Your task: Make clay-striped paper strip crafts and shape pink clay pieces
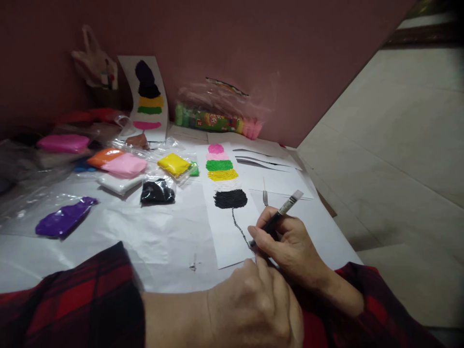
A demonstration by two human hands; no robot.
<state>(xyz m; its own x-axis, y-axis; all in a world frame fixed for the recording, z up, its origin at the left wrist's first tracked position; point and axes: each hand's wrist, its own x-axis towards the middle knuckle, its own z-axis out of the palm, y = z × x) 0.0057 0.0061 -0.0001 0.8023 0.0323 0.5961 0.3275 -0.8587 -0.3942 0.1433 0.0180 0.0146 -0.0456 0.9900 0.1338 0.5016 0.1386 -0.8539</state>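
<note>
Right hand point(290, 241) gripping a black pen point(274, 221), right of centre
Left hand point(253, 302) curled, contents hidden; light, short touches should best keep the thin black line point(239, 228) even

Outer garment: long-sleeved, in red-and-black plaid. Left sleeve point(83, 295): wide and loose, with deep red blocks crossed by broad black bands and narrow dark lines. Its open end is mostly black, with a straight edge and a pointed upper corner. Right sleeve point(380, 299): matching plaid, darker in shade, with muted red patches on black; the fabric gathers in soft folds at its opening. Both sleeves end on the forearm, above the wrist. Left hand point(255, 304) and right hand point(290, 241): bare. Red cloth point(312, 329): plain section, partly visible between the arms; detail is limited by shadow.
</note>
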